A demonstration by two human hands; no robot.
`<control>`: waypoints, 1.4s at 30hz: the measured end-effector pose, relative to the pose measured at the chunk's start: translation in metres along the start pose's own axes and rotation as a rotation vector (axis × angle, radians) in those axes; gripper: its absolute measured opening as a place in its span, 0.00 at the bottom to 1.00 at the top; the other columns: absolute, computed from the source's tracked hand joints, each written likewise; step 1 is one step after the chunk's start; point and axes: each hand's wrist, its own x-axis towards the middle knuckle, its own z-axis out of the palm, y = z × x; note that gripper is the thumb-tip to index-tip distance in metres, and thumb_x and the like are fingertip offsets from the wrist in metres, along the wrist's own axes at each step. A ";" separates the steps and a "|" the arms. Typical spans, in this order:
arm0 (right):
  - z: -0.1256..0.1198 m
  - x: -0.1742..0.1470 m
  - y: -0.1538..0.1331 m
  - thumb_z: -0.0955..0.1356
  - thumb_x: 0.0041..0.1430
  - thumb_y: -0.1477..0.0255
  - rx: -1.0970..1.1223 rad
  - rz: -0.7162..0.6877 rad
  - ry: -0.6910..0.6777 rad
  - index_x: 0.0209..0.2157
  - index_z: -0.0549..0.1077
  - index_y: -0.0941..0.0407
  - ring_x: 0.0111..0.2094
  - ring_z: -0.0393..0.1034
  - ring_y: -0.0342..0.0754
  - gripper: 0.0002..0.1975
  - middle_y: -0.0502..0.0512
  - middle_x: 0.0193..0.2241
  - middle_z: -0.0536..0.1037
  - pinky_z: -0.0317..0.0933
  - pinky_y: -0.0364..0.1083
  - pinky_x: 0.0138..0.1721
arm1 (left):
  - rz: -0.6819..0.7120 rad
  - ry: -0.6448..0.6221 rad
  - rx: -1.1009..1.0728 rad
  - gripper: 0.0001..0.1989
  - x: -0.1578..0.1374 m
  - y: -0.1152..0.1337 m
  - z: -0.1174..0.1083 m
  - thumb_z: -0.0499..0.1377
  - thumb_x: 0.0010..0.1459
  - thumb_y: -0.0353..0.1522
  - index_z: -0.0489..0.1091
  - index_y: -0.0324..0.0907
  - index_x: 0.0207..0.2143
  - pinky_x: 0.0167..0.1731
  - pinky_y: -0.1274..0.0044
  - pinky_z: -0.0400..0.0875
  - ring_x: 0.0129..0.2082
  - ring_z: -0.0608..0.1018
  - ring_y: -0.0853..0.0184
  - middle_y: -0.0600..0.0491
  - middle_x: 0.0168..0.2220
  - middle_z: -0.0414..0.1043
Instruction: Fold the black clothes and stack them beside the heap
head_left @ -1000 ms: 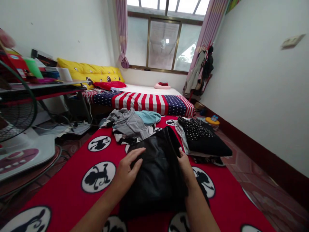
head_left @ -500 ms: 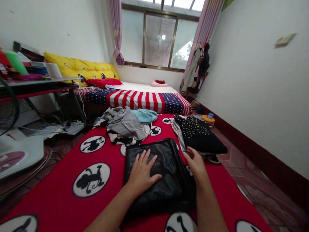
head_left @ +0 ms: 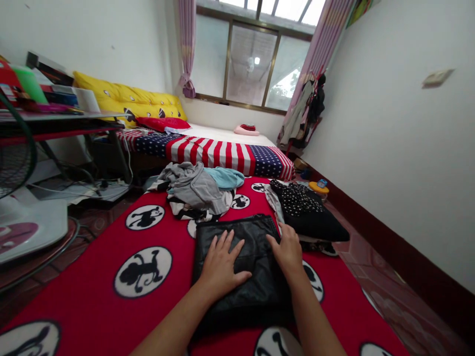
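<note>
A folded black leather-like garment [head_left: 256,291] lies in front of me on a red blanket [head_left: 89,277] with round monkey prints. My left hand [head_left: 222,262] rests flat on its left half, fingers spread. At the garment's right edge is my right hand [head_left: 287,249], thumb apart from the fingers, touching the folded side. Beyond it on the left sits a loose heap of grey clothes [head_left: 200,188] with a light blue cloth [head_left: 224,178]. Just past my right hand, a stack of folded dark clothes [head_left: 315,222] has a black dotted piece [head_left: 297,198] on top.
A bed [head_left: 218,152] with a stars-and-stripes cover stands beyond the blanket, below the window. At left are a cluttered desk [head_left: 59,118], a fan [head_left: 15,148] and a white seat [head_left: 33,232]. A yellow-lidded container [head_left: 318,188] stands by the right wall.
My right hand has moved left and inward, and the garment's right side now sits narrower, exposing a monkey print beside it. My left hand stays on the garment. The view has shifted slightly.
</note>
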 end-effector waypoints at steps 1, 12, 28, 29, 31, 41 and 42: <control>-0.002 0.003 -0.008 0.66 0.57 0.65 -0.017 -0.063 0.022 0.56 0.67 0.61 0.58 0.61 0.61 0.26 0.67 0.57 0.67 0.57 0.56 0.56 | 0.000 0.001 -0.006 0.42 0.001 0.000 0.000 0.60 0.48 0.55 0.58 0.52 0.63 0.64 0.55 0.43 0.68 0.50 0.51 0.44 0.68 0.48; 0.048 0.017 -0.023 0.56 0.65 0.53 -0.270 -0.180 -0.383 0.66 0.54 0.53 0.68 0.38 0.61 0.32 0.57 0.68 0.50 0.35 0.68 0.62 | 0.006 0.010 -0.038 0.43 0.002 0.002 0.005 0.60 0.48 0.56 0.58 0.51 0.63 0.63 0.52 0.42 0.68 0.49 0.48 0.42 0.69 0.46; 0.022 0.010 -0.016 0.55 0.67 0.54 -0.231 -0.220 -0.466 0.66 0.52 0.49 0.69 0.34 0.56 0.30 0.54 0.68 0.47 0.36 0.66 0.63 | 0.133 0.029 -0.065 0.41 -0.043 -0.002 -0.009 0.61 0.46 0.58 0.60 0.57 0.61 0.62 0.48 0.38 0.67 0.49 0.45 0.48 0.68 0.49; 0.014 0.004 -0.012 0.54 0.67 0.56 -0.231 -0.248 -0.452 0.66 0.51 0.48 0.69 0.34 0.55 0.29 0.53 0.68 0.47 0.35 0.66 0.63 | 0.132 0.033 -0.065 0.42 -0.042 -0.002 -0.008 0.62 0.45 0.57 0.60 0.58 0.61 0.62 0.48 0.38 0.68 0.48 0.45 0.48 0.68 0.49; -0.001 -0.014 -0.001 0.55 0.68 0.58 -0.235 -0.330 -0.411 0.67 0.49 0.47 0.69 0.33 0.53 0.28 0.53 0.69 0.46 0.34 0.67 0.63 | 0.137 0.049 -0.071 0.42 -0.041 -0.002 -0.005 0.63 0.44 0.56 0.60 0.58 0.61 0.62 0.49 0.37 0.68 0.48 0.46 0.49 0.68 0.49; -0.017 -0.071 0.048 0.57 0.66 0.55 -0.285 -0.437 -0.426 0.68 0.42 0.48 0.69 0.32 0.54 0.33 0.53 0.69 0.40 0.39 0.66 0.63 | 0.177 0.010 -0.127 0.49 -0.040 -0.010 -0.008 0.61 0.38 0.62 0.58 0.58 0.62 0.62 0.48 0.37 0.67 0.48 0.44 0.50 0.69 0.47; -0.017 -0.070 0.048 0.57 0.66 0.55 -0.284 -0.444 -0.427 0.68 0.42 0.47 0.69 0.32 0.54 0.33 0.53 0.69 0.40 0.39 0.66 0.63 | 0.180 0.000 -0.132 0.50 -0.041 -0.011 -0.010 0.61 0.38 0.62 0.58 0.58 0.62 0.62 0.48 0.37 0.67 0.48 0.44 0.49 0.69 0.47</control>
